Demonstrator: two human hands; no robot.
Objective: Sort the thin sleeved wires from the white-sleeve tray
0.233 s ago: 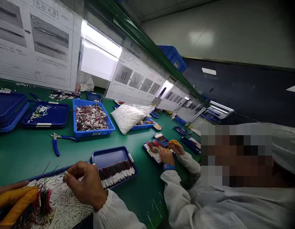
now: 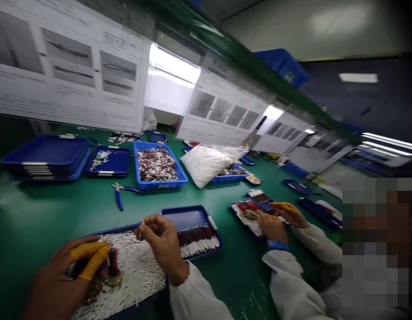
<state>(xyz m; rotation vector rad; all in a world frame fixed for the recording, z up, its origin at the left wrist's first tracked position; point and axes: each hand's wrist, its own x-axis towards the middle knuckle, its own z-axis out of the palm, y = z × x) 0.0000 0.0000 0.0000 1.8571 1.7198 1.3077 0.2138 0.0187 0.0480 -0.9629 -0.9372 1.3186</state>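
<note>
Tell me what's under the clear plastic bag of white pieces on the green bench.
The clear plastic bag overlaps the end of a blue tray, which holds short coloured wires beyond the bag. Whatever lies in the tray beneath the bag is covered and cannot be seen.

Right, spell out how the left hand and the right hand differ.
The left hand wears yellow finger covers, while the right hand has bare fingers. The left hand grips a dark wire bundle; the right hand pinches a thin white piece. The right hand has a white sleeve in view; the left shows none. Both are over the same white wire pile.
</note>
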